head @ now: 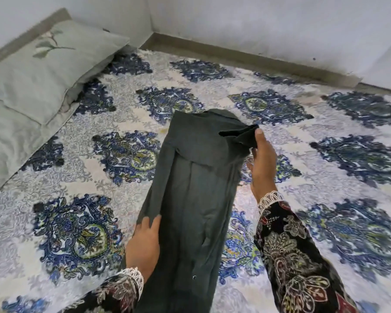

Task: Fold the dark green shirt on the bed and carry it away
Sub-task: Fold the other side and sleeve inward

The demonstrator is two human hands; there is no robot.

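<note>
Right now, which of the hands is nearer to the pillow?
Left. The left hand rests on the shirt's edge facing the pillow; the right hand is beyond the shirt.

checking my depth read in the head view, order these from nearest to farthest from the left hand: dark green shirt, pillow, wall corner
1. dark green shirt: under the fingers of the left hand, mid-bed.
2. pillow: far left, at the bed's head.
3. wall corner: top, beyond the bed's far edge.
</note>
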